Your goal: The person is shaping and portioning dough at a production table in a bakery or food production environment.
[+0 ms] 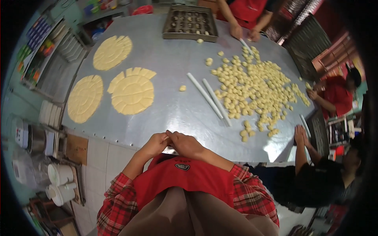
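Note:
My left hand (158,142) and my right hand (186,144) meet at the near edge of the metal table (165,106), in front of my red apron (173,177). Both are closed, their fingers pressed together; whatever may be between them is hidden. Ahead and to the left lie three flat yellow dough sheets, a near one (133,92), a left one (85,98) and a far one (113,53), each scored into pieces. A single dough ball (182,88) rests apart, near two pale rods (204,95) (217,103) lying side by side.
Many small dough pieces (252,86) spread over the table's right half. At the far side stands a dark baking tray (190,23) holding rows of pieces. Co-workers stand at the far edge (248,11), far right (334,94) and near right (323,177). White buckets (61,175) stand at left.

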Action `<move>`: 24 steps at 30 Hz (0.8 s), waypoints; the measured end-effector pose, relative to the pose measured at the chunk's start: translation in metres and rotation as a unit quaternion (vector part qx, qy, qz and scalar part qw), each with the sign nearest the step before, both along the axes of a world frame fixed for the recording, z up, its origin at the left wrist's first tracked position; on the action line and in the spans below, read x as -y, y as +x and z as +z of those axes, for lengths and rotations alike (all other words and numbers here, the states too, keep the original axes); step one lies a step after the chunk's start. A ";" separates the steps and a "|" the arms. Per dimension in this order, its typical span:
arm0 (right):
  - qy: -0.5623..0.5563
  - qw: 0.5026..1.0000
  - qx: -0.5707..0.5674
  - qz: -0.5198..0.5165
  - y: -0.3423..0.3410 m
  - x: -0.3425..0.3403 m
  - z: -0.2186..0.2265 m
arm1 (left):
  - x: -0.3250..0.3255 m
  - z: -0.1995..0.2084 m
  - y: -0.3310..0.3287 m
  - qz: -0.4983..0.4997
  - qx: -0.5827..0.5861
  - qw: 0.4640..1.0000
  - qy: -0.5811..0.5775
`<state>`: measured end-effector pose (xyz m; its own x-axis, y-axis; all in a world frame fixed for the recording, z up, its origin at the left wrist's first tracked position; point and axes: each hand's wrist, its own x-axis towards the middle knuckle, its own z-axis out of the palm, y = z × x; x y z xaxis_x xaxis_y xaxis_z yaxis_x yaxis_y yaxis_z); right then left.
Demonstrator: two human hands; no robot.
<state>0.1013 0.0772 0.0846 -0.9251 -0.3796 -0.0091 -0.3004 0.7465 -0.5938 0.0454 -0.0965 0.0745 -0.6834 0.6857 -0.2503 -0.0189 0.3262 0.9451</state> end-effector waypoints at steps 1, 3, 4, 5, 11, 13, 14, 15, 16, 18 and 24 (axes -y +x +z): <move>0.027 0.999 -0.014 -0.008 0.007 -0.006 -0.005 | -0.007 0.000 0.003 -0.019 0.001 1.000 0.003; 0.004 0.999 -0.022 -0.033 0.017 -0.020 -0.008 | -0.019 0.012 0.011 -0.045 -0.046 0.995 -0.082; 0.015 0.999 0.005 -0.029 0.021 -0.030 -0.007 | -0.026 0.002 0.015 -0.036 -0.046 0.997 -0.052; 0.024 0.999 0.030 -0.019 0.025 -0.038 -0.006 | -0.028 -0.009 0.018 -0.045 -0.047 0.997 -0.050; -0.002 0.990 0.065 -0.126 0.077 -0.118 -0.021 | -0.002 -0.020 -0.018 0.122 -0.189 0.968 -0.114; 0.040 0.992 -0.005 -0.122 0.080 -0.123 -0.050 | -0.006 -0.057 -0.003 0.081 -0.350 0.902 -0.240; 0.085 0.986 -0.071 -0.127 0.083 -0.125 -0.072 | -0.015 -0.079 0.000 0.029 -0.492 0.797 -0.348; 0.157 0.975 -0.145 -0.065 0.092 -0.114 -0.105 | -0.025 -0.087 0.002 0.002 -0.417 0.861 -0.291; 0.113 0.984 -0.124 -0.055 0.076 -0.097 -0.100 | -0.039 -0.083 -0.001 -0.012 -0.437 0.864 -0.250; 0.051 0.990 -0.121 -0.052 0.032 -0.072 -0.088 | -0.079 -0.077 -0.031 -0.013 -0.482 0.847 -0.223; 0.095 0.979 -0.137 -0.118 -0.009 -0.104 -0.078 | -0.054 -0.081 -0.085 0.092 -0.479 0.835 -0.255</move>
